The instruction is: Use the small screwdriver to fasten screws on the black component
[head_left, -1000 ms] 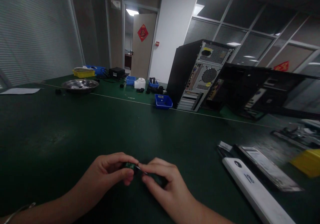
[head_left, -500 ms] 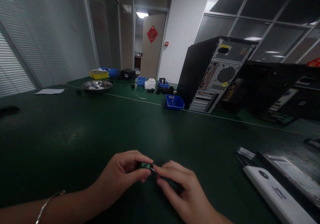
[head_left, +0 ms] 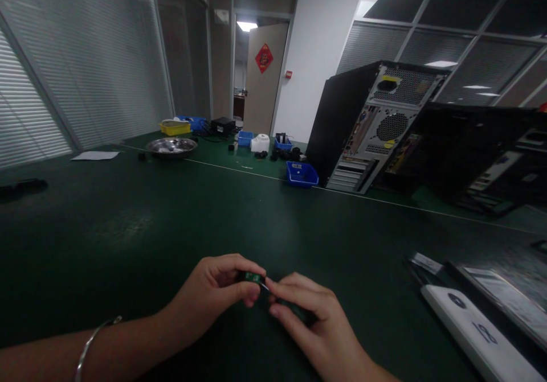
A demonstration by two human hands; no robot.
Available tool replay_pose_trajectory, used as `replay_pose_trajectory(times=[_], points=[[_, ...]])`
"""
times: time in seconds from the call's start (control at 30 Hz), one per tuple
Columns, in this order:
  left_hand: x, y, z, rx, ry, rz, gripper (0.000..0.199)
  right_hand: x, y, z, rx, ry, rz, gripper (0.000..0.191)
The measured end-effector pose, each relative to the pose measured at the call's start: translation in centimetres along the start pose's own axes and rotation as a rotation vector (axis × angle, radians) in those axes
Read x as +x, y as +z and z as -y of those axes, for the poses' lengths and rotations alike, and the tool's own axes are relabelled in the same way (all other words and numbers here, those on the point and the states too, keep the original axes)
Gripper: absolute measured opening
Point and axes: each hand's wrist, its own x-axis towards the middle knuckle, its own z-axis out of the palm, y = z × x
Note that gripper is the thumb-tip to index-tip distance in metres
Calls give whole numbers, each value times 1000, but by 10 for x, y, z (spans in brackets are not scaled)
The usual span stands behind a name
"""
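Between the thumb and fingers of my left hand [head_left: 226,288] is a small green circuit board [head_left: 253,277] with dark edges. My right hand [head_left: 314,313] pinches a thin tool with a metallic tip [head_left: 265,287], its tip meeting the board's right end. Most of the tool is hidden by the fingers. Both hands are close together above the dark green table [head_left: 205,217].
A white device [head_left: 478,325] and flat panels lie at the right. Farther back stand a black computer tower [head_left: 342,120], a blue tray [head_left: 301,175], a metal bowl [head_left: 171,148] and a yellow basket [head_left: 175,127]. White paper [head_left: 95,155] lies at the left.
The view has shifted slightly, so the scene sits a little farther right. The board appears tilted slightly differently in my left hand; both grips are otherwise the same.
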Motion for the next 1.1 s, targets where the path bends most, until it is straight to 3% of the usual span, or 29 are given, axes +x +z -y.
replay_pose_trajectory(times=[0.27,0.37,0.57,0.77,1.1], points=[[-1,2,-2,-39,49,-46,16,-4,1,4,-109,0,-75,32],[-1,0,5,-84,-74,0,13,-8,1,7,-151,13,-151,37],[5,0,18,-280,-84,20,39,-6,-3,12,-128,13,-28,29],[2,-2,11,-183,-81,67,16,-4,-2,16,-55,-42,41,32],[1,3,7,-234,-84,79,23,-6,-1,8,-41,23,-49,32]])
